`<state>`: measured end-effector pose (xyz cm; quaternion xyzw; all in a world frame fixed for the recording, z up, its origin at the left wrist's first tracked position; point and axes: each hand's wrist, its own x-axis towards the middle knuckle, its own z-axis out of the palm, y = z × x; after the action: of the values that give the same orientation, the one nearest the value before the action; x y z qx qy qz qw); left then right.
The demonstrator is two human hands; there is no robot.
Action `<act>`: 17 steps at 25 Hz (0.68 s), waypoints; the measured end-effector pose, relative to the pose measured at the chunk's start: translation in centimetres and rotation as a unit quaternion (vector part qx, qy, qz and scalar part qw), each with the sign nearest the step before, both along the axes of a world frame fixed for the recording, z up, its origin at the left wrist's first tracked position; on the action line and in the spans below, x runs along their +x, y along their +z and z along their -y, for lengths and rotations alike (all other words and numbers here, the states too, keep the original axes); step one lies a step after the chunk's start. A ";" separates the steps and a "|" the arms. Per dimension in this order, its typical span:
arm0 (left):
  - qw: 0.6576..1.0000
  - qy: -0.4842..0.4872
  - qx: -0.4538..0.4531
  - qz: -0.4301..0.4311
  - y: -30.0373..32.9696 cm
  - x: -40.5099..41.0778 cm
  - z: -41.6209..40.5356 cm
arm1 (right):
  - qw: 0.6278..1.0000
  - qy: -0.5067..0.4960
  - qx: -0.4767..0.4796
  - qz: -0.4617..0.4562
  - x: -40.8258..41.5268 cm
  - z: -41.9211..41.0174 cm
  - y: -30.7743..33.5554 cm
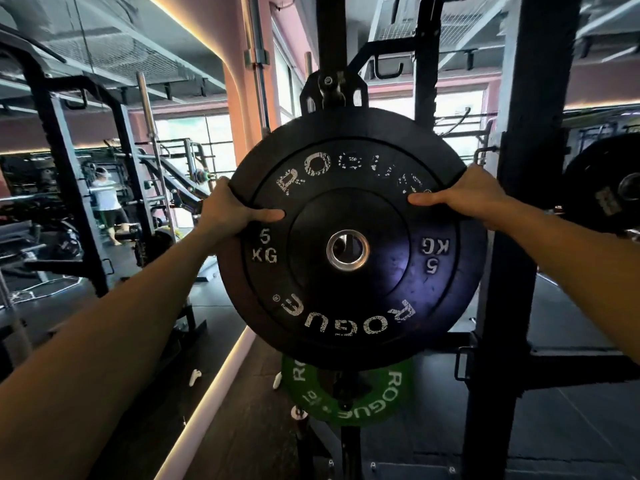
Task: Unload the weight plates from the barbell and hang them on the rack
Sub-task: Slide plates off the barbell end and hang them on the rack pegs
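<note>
Both thumbs press flat on the face of the black 5 kg plate [349,237], the other fingers wrapped behind its rim: left hand [228,209] on the left edge, right hand [474,199] on the upper right. The plate fills the frame's centre, upright before the rack post [330,46], above a green plate [391,396] at lower centre

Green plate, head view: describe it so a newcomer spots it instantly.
Start at the black rack upright in the centre. Both hands hold a black 5 KG plate in front of it; directly below that hangs the green plate. It is the only green one and looks smaller than the black plate.
</note>
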<state>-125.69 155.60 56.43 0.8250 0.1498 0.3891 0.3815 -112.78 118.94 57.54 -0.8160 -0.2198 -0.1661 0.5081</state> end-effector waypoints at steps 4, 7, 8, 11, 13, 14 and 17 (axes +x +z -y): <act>1.000 -0.014 0.014 -0.019 -0.6 5.2 -3.0 | 1.000 -0.016 -0.011 -0.008 4.2 -3.2 -1.1; 0.999 -0.018 0.026 -0.029 -0.7 8.2 -4.1 | 0.999 -0.028 -0.028 -0.010 7.2 -4.5 -1.5; 0.999 -0.021 0.023 -0.028 -0.9 9.4 -4.5 | 0.999 -0.039 -0.035 -0.013 8.0 -5.1 -1.5; 0.999 -0.032 0.017 -0.026 -2.6 12.7 -5.7 | 0.996 -0.060 -0.052 -0.034 11.3 -6.4 -2.8; 0.998 -0.038 0.016 -0.037 -3.6 14.4 -6.6 | 0.996 -0.065 -0.058 -0.034 12.7 -7.4 -3.6; 0.998 -0.039 0.015 -0.040 -3.9 15.0 -7.1 | 0.996 -0.063 -0.060 -0.029 13.4 -8.0 -4.1; 0.998 -0.029 0.044 -0.035 -3.8 17.1 -8.2 | 0.997 -0.053 -0.058 -0.020 15.9 -9.4 -4.8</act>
<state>-108.55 163.82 52.66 0.8581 0.1222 0.3545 0.3508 -96.84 128.33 52.72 -0.8577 -0.1750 -0.1634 0.4550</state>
